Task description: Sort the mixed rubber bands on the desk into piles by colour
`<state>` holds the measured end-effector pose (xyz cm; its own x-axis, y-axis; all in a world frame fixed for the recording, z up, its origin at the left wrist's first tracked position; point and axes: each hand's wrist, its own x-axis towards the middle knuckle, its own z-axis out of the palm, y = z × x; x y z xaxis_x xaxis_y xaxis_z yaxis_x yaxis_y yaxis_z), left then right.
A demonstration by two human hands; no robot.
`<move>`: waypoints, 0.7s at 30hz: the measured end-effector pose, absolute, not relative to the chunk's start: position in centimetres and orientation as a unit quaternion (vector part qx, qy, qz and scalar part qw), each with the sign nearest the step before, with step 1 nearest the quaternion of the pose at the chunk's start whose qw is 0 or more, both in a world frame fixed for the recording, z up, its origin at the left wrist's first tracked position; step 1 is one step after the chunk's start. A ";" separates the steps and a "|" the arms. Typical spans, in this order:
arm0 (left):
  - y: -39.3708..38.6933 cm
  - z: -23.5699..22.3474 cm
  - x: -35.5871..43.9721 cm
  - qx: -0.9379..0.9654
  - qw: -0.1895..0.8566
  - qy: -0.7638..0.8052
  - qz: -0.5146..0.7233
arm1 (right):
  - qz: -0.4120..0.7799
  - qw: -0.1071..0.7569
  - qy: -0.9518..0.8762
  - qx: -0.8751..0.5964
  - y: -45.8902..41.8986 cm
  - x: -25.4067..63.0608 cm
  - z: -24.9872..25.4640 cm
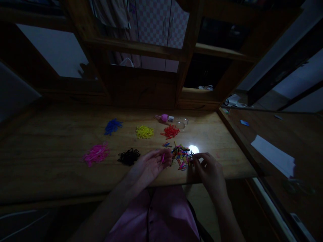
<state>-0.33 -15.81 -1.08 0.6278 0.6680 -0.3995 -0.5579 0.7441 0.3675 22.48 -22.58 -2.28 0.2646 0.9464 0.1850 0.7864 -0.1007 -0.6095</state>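
My left hand (151, 164) is turned palm up and cupped, with pink clips (163, 157) resting against its fingers. They look like small paper clips. A mixed pile of coloured clips (178, 153) lies on the table between my hands. At the right edge of that pile, my right hand (208, 168) has thumb and finger pinched on a dark clip (192, 153) that looks black. Sorted by colour, around the left side and behind, are a black pile (129, 157), a pink pile (96, 154), a blue pile (112, 126), a yellow pile (144, 132) and a red pile (170, 131).
Behind the red pile, a clear bottle (180, 121) with a pink cap lies on its side. The wooden table (58, 144) ends close to my body, and a wooden shelf unit (143, 87) rises behind it. White paper (274, 156) lies on the right-hand surface.
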 end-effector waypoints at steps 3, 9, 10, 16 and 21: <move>-15.8 -1.1 -0.4 0.089 0.901 0.259 0.337 | 0.146 0.328 -0.568 -0.740 -22.6 23.0 -2.0; -16.0 -1.0 -0.7 0.067 0.905 0.244 0.343 | 0.155 0.311 -0.625 -0.699 -22.2 22.7 -1.6; -16.0 -1.0 -0.7 0.067 0.905 0.242 0.344 | 0.161 0.299 -0.637 -0.693 -22.1 22.5 -1.6; -16.1 -1.1 -0.7 0.068 0.903 0.246 0.346 | 0.180 0.241 -0.665 -0.683 -21.0 22.2 -2.8; -16.1 -1.2 -0.8 0.060 0.902 0.248 0.347 | 0.194 0.259 -0.671 -0.668 -20.8 22.5 -3.1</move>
